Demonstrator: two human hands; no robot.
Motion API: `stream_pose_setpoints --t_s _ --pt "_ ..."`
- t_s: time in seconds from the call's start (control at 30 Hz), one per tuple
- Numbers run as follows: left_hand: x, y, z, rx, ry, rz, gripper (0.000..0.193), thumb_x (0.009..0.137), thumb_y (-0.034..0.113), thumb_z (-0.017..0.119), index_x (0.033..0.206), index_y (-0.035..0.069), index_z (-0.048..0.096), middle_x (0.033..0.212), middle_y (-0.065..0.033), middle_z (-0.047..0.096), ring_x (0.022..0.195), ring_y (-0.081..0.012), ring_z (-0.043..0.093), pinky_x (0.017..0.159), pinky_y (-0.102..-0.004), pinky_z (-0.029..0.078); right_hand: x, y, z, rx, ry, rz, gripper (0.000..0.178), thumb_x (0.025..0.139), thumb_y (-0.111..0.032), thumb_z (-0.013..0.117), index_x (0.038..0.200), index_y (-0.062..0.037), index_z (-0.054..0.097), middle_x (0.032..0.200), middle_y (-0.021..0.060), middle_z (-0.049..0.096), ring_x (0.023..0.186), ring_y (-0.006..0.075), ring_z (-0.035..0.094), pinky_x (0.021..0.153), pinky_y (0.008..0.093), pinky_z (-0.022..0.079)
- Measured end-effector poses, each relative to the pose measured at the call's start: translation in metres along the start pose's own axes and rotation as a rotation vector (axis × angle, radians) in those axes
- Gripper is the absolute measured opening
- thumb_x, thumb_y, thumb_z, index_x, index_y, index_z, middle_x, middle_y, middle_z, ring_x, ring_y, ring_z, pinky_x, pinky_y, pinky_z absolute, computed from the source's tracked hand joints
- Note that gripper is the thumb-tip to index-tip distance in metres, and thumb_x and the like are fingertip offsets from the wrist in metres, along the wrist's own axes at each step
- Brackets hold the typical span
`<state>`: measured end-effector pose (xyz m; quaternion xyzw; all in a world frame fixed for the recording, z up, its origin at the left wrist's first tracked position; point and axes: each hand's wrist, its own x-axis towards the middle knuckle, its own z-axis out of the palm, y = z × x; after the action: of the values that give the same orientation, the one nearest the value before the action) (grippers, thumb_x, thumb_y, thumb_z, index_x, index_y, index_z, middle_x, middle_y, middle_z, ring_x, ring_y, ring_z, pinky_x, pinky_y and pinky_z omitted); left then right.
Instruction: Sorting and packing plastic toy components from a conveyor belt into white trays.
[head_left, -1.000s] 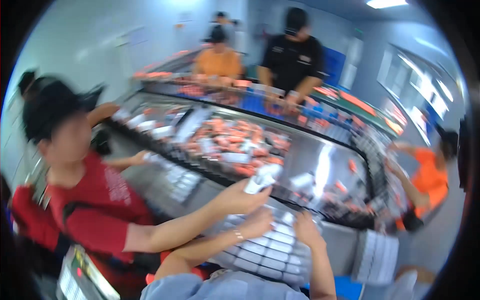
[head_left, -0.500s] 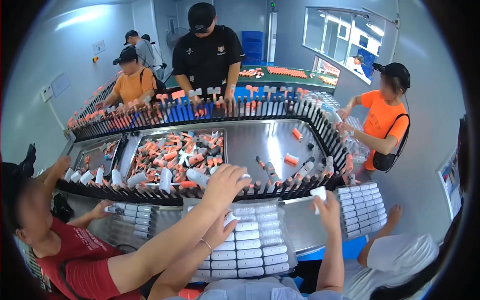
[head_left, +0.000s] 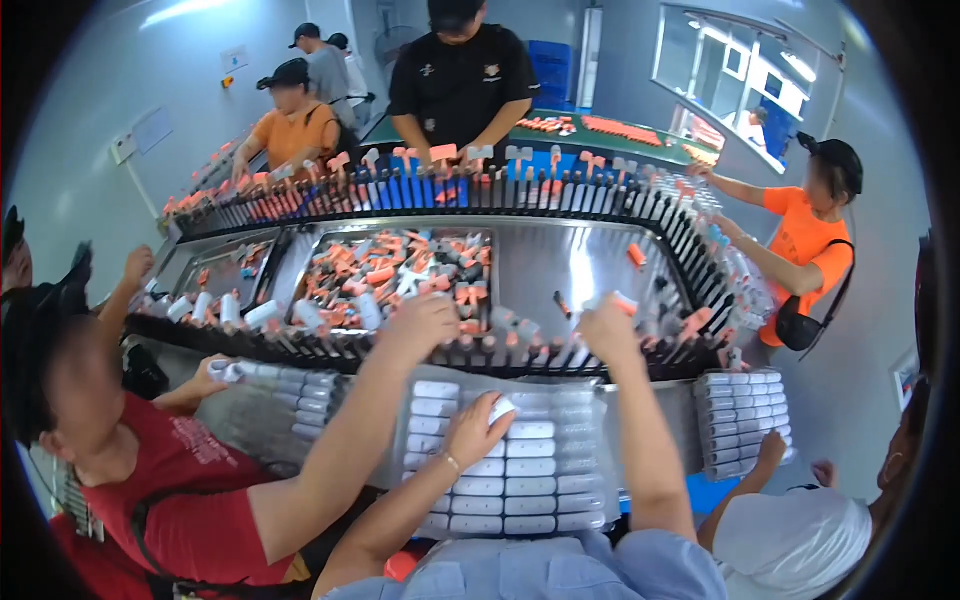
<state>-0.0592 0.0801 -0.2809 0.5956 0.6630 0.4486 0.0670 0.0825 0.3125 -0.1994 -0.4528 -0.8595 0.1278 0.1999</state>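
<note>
My left hand (head_left: 482, 428), with a bracelet at its wrist, is closed on a small white plastic case (head_left: 501, 408) above the clear blister tray (head_left: 575, 440). Rows of white oblong cases (head_left: 530, 487) fill the near part of that tray; several far and right-hand pockets hold none. Out over the near row of dark pegs (head_left: 545, 356), my right hand (head_left: 608, 332) has curled fingers, blurred, and what they grip is hidden. Just behind it shows an orange-and-white piece (head_left: 624, 304).
A co-worker's red-sleeved arm (head_left: 345, 470) crosses on my left, its hand (head_left: 425, 322) at the pegs. A metal basin (head_left: 540, 240) holds a heap of orange, grey and white parts (head_left: 390, 275). Another filled tray (head_left: 745, 420) lies right, beside a person in a white sleeve (head_left: 790, 530).
My right hand has moved forward and left to the pegs; the white case it held no longer shows. My left hand still holds its case. The view has shifted, and the red-sleeved arm has drawn left.
</note>
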Motion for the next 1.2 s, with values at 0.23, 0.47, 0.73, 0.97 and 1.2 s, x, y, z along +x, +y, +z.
stream_pose_setpoints --t_s 0.23,0.47,0.73,0.97,1.2 --pt "-0.006 -0.004 -0.014 0.066 0.030 -0.002 0.042 0.082 0.032 0.062 0.108 0.001 0.052 0.091 -0.0204 0.062 0.078 -0.0353 0.061 0.066 -0.0405 0.050 -0.006 -0.093 0.022 -0.091 0.052 -0.178 0.057 0.068 -0.021 0.069 0.110 0.0087 0.043 0.106 0.0272 0.053 0.099 0.0402 0.055 0.087 0.0411 0.045" --pt "0.000 -0.005 -0.013 -0.138 0.147 -0.281 0.035 0.089 0.029 0.053 0.107 0.000 0.051 0.073 -0.0200 0.059 0.064 -0.0329 0.059 0.057 -0.0388 0.045 -0.111 -0.059 0.012 0.272 -0.106 -0.390 0.014 0.076 -0.014 0.062 0.086 -0.0041 0.060 0.092 0.0161 0.056 0.090 0.0319 0.055 0.076 0.0399 0.047" --pt "0.021 0.015 -0.016 -0.253 0.165 -0.179 0.032 0.088 0.026 0.054 0.108 0.001 0.050 0.078 -0.0200 0.060 0.062 -0.0301 0.057 0.055 -0.0368 0.043 -0.136 -0.050 0.042 -0.072 -0.405 -0.453 0.021 0.078 -0.022 0.057 0.092 -0.0069 0.063 0.096 0.0161 0.053 0.096 0.0322 0.052 0.079 0.0419 0.048" --pt "0.142 0.092 0.009 0.100 0.121 0.116 0.033 0.086 0.032 0.053 0.095 0.000 0.051 0.089 -0.0247 0.060 0.078 -0.0405 0.059 0.067 -0.0464 0.046 -0.138 -0.032 0.056 0.073 -0.172 -0.573 0.020 0.076 -0.016 0.058 0.087 0.0005 0.061 0.093 0.0180 0.053 0.094 0.0359 0.051 0.076 0.0444 0.047" --pt "0.166 0.039 0.027 0.377 -0.067 -0.097 0.031 0.083 0.030 0.056 0.087 0.000 0.048 0.073 -0.0206 0.062 0.069 -0.0372 0.063 0.063 -0.0455 0.051 -0.123 -0.015 -0.045 0.161 0.029 -0.297 0.025 0.081 -0.008 0.056 0.102 0.0048 0.052 0.100 0.0215 0.055 0.096 0.0367 0.053 0.084 0.0422 0.043"
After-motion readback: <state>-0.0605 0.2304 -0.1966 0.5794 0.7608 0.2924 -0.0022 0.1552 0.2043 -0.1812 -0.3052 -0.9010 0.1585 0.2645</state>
